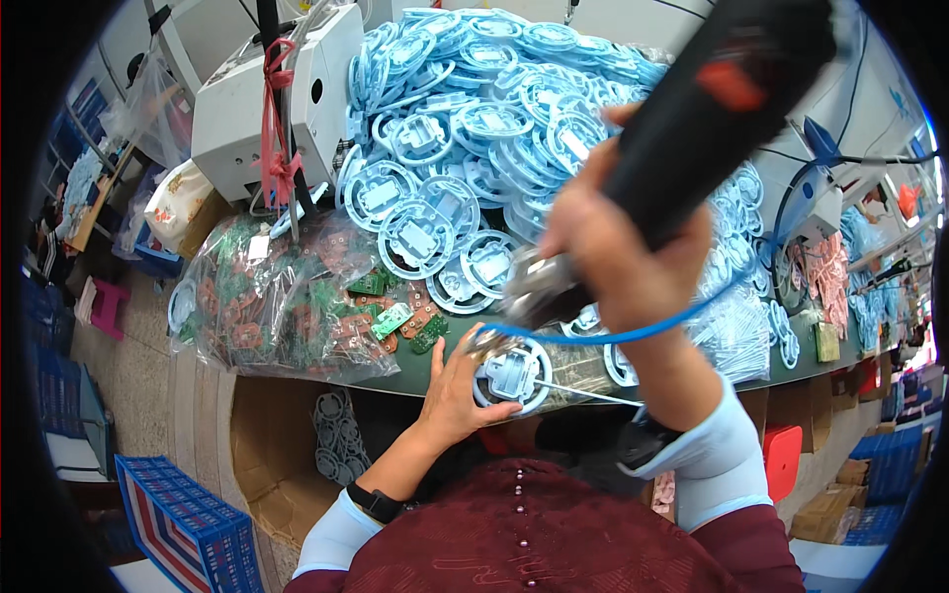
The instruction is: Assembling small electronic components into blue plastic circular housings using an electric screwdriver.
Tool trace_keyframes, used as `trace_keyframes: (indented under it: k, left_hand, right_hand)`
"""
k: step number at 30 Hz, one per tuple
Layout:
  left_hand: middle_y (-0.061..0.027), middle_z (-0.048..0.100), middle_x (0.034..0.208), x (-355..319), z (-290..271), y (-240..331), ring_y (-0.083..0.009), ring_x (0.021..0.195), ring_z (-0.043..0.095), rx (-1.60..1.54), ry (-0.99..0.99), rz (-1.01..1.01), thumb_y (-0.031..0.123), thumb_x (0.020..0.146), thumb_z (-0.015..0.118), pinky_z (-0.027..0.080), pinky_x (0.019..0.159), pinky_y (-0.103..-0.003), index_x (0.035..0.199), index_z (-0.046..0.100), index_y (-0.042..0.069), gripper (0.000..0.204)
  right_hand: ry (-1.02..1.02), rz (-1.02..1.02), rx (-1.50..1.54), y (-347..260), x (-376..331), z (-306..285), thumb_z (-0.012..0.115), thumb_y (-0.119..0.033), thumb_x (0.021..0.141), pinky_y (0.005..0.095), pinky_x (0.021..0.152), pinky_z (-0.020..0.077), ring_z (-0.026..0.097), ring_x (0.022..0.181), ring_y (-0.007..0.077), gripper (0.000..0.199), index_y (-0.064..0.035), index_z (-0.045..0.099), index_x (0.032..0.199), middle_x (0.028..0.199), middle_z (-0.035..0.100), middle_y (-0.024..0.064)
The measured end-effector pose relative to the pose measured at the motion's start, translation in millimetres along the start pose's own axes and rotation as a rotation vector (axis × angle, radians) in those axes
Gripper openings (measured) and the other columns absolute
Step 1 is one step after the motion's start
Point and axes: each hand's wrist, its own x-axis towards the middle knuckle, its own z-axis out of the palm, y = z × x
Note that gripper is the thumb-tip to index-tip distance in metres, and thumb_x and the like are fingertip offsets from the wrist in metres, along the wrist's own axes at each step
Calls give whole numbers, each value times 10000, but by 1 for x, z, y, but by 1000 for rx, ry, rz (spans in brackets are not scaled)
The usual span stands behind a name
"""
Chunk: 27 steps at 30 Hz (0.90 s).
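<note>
At the table's near edge my left hand (453, 395) holds a light blue round plastic housing (534, 387), thumb and fingers bent around its left side. A small shiny metal piece shows by the fingertips, too blurred to name. My right hand (628, 247) is closed around a black electric screwdriver (682, 128) with a red switch. The screwdriver slants down to the left, and its blurred metal front end is above and apart from the housing. A blue cord (652, 331) loops past my right wrist. A thin white lead runs from the housing toward that wrist.
A tall heap of light blue housings (494, 119) covers the back of the table. Left of it lies a clear bag of circuit boards (287, 296), in front of a white machine (267, 109). An open cardboard box (272, 465) and a blue crate (188, 524) stand below left.
</note>
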Motion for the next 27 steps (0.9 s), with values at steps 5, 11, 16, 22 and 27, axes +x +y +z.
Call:
trace_keyframes:
  k: [5,11,16,22,27]
  left_hand:
    - [-163,472,1424,8,-11,17,-362,1410,355,107,-75,89,517,589,869,154,1107,-656,1355,465,52,982]
    - [-153,454,1430,5,2,27,-361,1398,367,147,57,59,405,580,902,163,1101,-668,1360,458,41,968]
    - [-212,489,1362,8,2,31,-394,1362,402,163,64,44,423,569,908,183,1102,-647,1273,497,43,899]
    - [-212,493,1367,7,5,28,-388,1349,416,162,76,75,416,575,906,218,1116,-612,1306,473,6,943]
    - [-189,495,1376,12,5,28,-364,1346,427,157,116,55,387,579,904,262,1109,-589,1343,454,-4,969]
  right_hand:
    - [27,-62,-193,-12,0,-37,606,14,843,287,603,503,612,637,162,482,75,430,1287,816,553,79]
    - [42,-49,-173,4,-17,-37,606,49,838,280,604,505,622,645,158,489,53,434,1296,829,565,78]
    - [71,-20,-178,12,-20,-36,596,72,826,282,606,508,621,645,153,469,49,444,1270,814,564,77]
    - [124,23,-245,25,-26,-29,628,64,807,271,618,520,615,656,127,457,46,467,1234,829,587,61]
    - [4,-10,-96,3,-13,-39,613,62,819,280,630,516,619,660,138,503,62,459,1298,839,584,58]
